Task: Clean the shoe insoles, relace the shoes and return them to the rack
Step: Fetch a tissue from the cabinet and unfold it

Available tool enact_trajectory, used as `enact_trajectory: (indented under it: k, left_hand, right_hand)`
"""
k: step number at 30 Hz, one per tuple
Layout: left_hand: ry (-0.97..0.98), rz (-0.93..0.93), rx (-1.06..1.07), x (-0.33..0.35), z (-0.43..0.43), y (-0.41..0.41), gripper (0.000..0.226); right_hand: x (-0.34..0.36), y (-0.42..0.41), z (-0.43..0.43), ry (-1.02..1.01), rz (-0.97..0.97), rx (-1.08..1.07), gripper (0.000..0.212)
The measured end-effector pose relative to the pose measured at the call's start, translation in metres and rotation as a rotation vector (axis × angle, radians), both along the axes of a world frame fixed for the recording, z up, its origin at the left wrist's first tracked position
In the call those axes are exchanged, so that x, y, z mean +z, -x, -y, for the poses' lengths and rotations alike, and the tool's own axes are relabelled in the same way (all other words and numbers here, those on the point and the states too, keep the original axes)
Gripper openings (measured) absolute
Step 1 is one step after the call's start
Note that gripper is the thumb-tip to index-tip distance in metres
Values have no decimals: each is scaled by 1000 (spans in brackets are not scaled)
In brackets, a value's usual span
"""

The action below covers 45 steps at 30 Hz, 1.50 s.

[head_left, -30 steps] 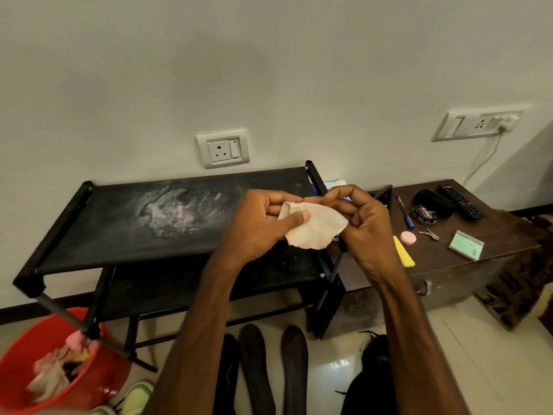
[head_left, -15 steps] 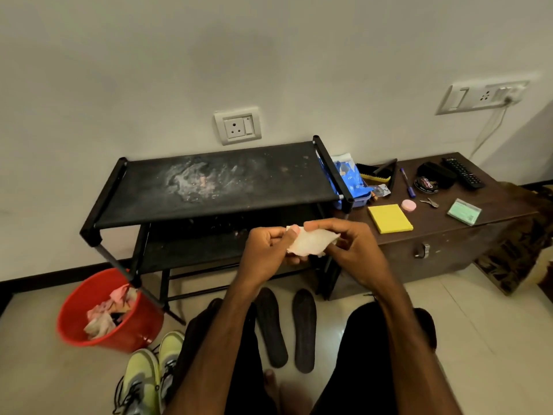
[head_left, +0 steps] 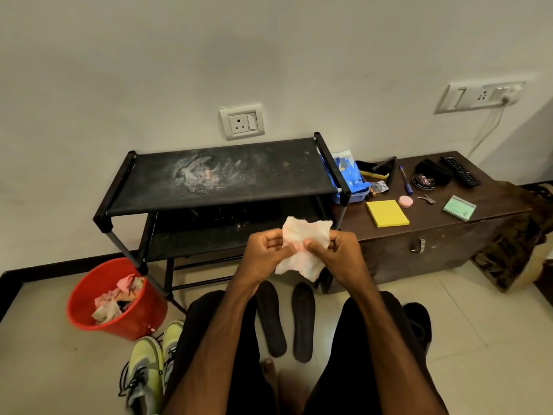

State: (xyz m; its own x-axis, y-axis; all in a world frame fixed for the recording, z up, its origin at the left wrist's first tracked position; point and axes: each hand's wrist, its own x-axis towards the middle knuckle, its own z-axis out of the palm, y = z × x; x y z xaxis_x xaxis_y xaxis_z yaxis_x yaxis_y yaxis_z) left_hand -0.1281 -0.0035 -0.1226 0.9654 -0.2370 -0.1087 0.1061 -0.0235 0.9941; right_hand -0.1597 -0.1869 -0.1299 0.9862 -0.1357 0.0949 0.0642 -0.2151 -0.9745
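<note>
Both hands (head_left: 269, 253) (head_left: 335, 250) pinch the wipe (head_left: 302, 250); insoles (head_left: 270, 319) lie straight below, lengthwise, toes toward the rack (head_left: 221, 178).

Head-worn view, forward-down, rack (head_left: 221, 175) close ahead

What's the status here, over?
The left hand and right hand grip the wipe. Two insoles on the floor, untouched. Nothing in the way.
</note>
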Motion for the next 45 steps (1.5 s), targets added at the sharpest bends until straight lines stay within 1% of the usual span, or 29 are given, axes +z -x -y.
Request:
enact_trajectory:
  k: [2, 4, 6, 8, 12, 16, 18, 19, 21, 22, 23, 25, 26, 28, 29, 33, 37, 39, 41, 43, 45]
  left_hand:
    - [18, 49, 43, -2, 0, -4, 26]
    - [24, 101, 48, -5, -1, -8, 15]
    - [0, 103, 38, -6, -4, -9, 18]
    - [-24, 80, 1, -8, -6, -10, 24]
    - [-25, 2, -40, -3, -4, -8, 25]
    - [36, -48, -17, 6, -2, -6, 36]
    - [86, -59, -17, 7, -3, -6, 33]
    - [109, -66, -20, 8, -3, -5, 32]
    - [98, -71, -15, 8, -3, -4, 40]
    - [67, -68, -7, 7, -3, -4, 43]
    - [40, -66, 2, 8, -2, -3, 46]
    - [-12, -24, 14, 8, -2, -1, 44]
    - [-42, 22, 18, 7, -2, 0, 36]
    - [-74, 102, 3, 5, -4, -1, 15]
    - [-63, 112, -21, 4, -6, -2, 11]
    - [43, 55, -84, 4, -11, -5, 23]
    - [113, -35, -88, 4, -14, -6, 32]
    - [134, -74, -36, 2, -14, -7, 32]
    - [122, -79, 85, -1, -15, -7, 30]
    - [-10, 12, 244, -7, -17, -10, 27]
    - [-110, 118, 329, -10, -18, -11, 24]
  right_hand:
    - [0, -2, 1, 5, 19, 59, 15]
    - [-2, -3, 5, 5, 40, 71, 27]
    - [-5, -4, 8, 14, 42, 50, 38]
    - [-7, -5, 11, 43, 46, 40, 40]
    - [-4, -3, 14, 8, -15, 103, 41]
    - [2, -2, 14, -184, -141, 83, 39]
    - [7, -4, 12, -279, -217, 45, 42]
    - [9, -5, 11, -322, -256, 20, 40]
    - [14, -4, 4, -387, -309, -13, 24]
    - [14, -3, 2, -391, -315, -15, 11]
    - [12, -1, 0, -361, -313, -14, 11]
    - [5, -1, -1, -246, -284, 7, 33]
    - [2, -1, -1, -207, -260, 28, 38]
    - [0, -2, 1, -192, -220, 70, 35]
    - [1, -2, 3, -216, -220, 71, 32]
    - [4, 0, 11, -381, -255, 45, 28]
    - [2, -2, 13, -483, -302, -10, 24]
    - [2, -2, 13, -533, -322, -28, 24]
    - [1, -2, 13, -536, -335, -72, 23]
    - [-3, -4, 14, -514, -341, -150, 21]
    - [-6, -5, 13, -495, -336, -213, 21]
